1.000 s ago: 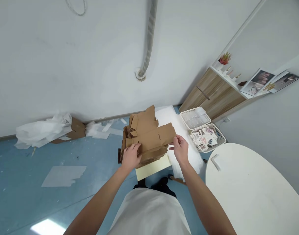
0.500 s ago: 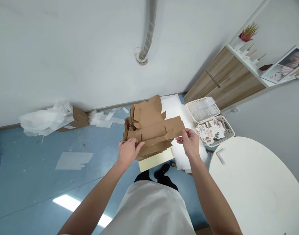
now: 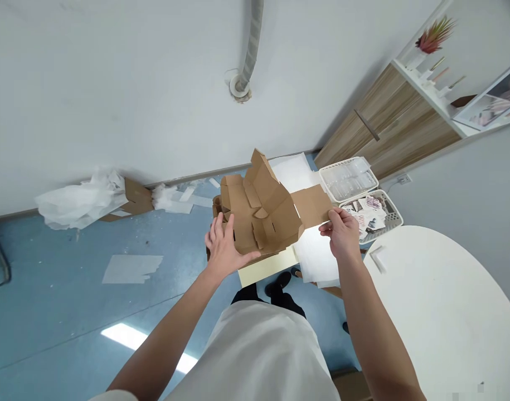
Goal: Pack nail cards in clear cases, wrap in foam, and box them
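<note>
A brown cardboard box blank (image 3: 255, 220), its flaps partly raised, lies over a pile of folded cardboard. My left hand (image 3: 223, 248) is at the pile's near left corner, fingers spread and thumb stretched to the right, seemingly touching the cardboard. To the right, my right hand (image 3: 343, 231) pinches the edge of a flat cardboard piece (image 3: 311, 205) between thumb and fingers. That piece juts out from behind the raised flaps, and whether it joins the blank is hidden. Pale yellow board (image 3: 268, 268) shows beneath the pile.
White sheets (image 3: 317, 256) lie right of the pile. Beyond are a white basket of clear plastic packs (image 3: 321, 174) and another of printed cards (image 3: 394, 218). A round white table (image 3: 442, 312) stands at right. Crumpled wrapping (image 3: 81, 203) lies on the blue floor at left.
My right hand has moved right, drawing the cardboard piece outward. Flaps of the blank have risen and tilted. My left hand has let its fingers spread and moved slightly.
</note>
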A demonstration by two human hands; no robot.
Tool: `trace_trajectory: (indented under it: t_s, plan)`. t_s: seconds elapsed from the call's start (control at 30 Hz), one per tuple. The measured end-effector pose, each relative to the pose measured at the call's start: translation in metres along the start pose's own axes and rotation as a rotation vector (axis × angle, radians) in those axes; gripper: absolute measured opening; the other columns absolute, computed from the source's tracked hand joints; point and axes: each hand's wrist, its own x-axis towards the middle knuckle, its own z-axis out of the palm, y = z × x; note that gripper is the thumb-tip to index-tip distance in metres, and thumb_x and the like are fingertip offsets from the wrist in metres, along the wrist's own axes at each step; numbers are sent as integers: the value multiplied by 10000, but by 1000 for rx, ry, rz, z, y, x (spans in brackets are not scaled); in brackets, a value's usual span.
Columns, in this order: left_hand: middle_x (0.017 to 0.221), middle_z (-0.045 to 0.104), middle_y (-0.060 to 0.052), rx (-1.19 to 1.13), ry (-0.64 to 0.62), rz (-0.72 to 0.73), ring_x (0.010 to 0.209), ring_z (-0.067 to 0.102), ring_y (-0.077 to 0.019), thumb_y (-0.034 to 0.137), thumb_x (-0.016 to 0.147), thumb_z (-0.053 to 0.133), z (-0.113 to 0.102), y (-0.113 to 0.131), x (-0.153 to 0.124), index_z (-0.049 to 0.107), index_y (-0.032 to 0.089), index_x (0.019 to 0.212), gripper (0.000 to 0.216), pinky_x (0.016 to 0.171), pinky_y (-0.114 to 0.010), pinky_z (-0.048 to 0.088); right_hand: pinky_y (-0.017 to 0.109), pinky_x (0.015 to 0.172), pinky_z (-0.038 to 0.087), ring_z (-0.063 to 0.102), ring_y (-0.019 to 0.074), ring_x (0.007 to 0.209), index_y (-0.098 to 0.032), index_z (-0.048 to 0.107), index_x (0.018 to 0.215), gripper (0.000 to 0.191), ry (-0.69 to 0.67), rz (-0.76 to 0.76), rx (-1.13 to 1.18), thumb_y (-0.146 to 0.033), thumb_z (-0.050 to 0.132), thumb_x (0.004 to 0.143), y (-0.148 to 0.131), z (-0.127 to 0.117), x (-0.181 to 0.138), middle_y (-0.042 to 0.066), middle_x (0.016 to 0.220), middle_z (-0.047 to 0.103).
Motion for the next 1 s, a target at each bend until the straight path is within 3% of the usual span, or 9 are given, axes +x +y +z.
trace_trajectory:
  t_s: [0.13,0.27,0.47,0.57,0.7,0.83,1.0]
  plan:
    - [1415,183,-136,-290,-75,2,1272,243,-298,531,728,507,16,18,15,55,233,1373,842,984,-499,233,155,333,359,477,51,352,-178,540,773,212,-25,-9,79,-344,611,663,-6,-25,-10,-72,510,487]
    - [1393,254,-147,-625,-221,-44,1212,370,-266,469,739,544,46,41,22,83,216,1368,820,918,-399,377,170,309,304,396,49,317,-189,521,721,164,73,-45,162,-333,591,682,-10,-67,-22,-85,443,420]
    - [1144,558,-121,-1144,-541,-47,991,562,-211,397,793,480,78,90,20,442,147,1143,432,815,-352,457,179,352,328,418,61,361,-176,534,730,151,308,-94,223,-316,580,696,3,-136,-54,-66,436,459]
    - [1028,615,-88,-1110,-557,15,916,582,-192,360,769,510,91,114,15,525,137,1016,333,798,-337,458,181,381,359,463,68,412,-174,542,765,163,459,-128,180,-320,576,702,20,-171,-77,-61,483,480]
    - [949,633,-63,-938,-590,170,843,589,-170,359,770,496,111,149,-2,553,137,968,303,759,-310,465,216,452,429,552,104,573,-174,551,802,198,667,-178,-42,-352,556,715,45,-220,-112,-11,692,563]
    - [874,627,-48,-737,-659,306,773,593,-156,381,761,497,131,191,-29,564,139,931,304,695,-279,475,274,574,467,567,142,704,-180,554,886,249,701,-142,-194,-366,546,720,73,-272,-150,26,806,597]
    - [832,631,-50,-532,-791,454,753,594,-165,377,729,528,155,247,-73,590,139,928,317,676,-282,480,307,633,452,541,151,696,-183,564,942,283,691,-66,-318,-369,527,731,111,-326,-196,51,833,611]
